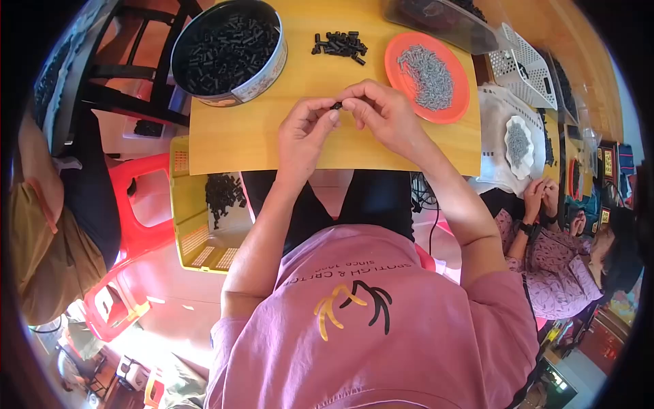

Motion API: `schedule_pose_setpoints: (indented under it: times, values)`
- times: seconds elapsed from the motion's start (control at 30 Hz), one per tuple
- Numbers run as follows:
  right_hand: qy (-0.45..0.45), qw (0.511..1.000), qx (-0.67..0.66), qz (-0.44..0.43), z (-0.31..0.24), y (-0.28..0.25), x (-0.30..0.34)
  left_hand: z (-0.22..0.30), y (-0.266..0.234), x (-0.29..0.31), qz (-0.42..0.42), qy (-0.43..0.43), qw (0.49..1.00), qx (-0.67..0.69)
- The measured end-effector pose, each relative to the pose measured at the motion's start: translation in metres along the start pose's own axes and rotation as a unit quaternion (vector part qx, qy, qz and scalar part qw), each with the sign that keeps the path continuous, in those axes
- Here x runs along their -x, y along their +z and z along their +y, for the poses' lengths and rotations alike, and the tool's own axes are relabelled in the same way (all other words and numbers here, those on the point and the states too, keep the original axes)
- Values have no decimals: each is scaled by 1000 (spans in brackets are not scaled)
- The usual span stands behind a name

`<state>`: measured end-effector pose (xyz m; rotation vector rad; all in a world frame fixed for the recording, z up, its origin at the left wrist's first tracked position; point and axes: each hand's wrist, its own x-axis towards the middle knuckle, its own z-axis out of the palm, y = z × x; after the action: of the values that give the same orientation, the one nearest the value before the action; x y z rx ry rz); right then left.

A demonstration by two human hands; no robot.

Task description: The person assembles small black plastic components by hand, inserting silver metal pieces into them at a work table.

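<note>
Over the near part of the yellow table my two hands meet at a small black piece (336,106). Thumb and forefinger of my left hand (304,133) pinch it. My right hand (383,114) is closed too, its thumb and fingertips against the piece's right side; whether they hold a second tiny part is hidden. Beyond the hands lies a loose pile of short black cylindrical pieces (340,46). To the right, an orange-red plate (393,63) carries a heap of small silver screw-like metal pieces (428,76).
At the table's left a round tin (276,71) holds many black pieces. A clear plastic box (443,26) stands at the back right. Below left sits a yellow basket (182,225) with black pieces, beside a red stool (129,232). A co-worker's hands (538,194) are at the right.
</note>
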<state>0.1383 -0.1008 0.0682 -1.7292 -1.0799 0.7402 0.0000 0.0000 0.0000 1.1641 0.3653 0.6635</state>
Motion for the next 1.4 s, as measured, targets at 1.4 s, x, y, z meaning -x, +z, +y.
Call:
schedule_pose_setpoints:
  times: [1.4]
  values:
    - [-7,973,-224,-58,-22,-14,50,81,28,28,-53,177,954,-235]
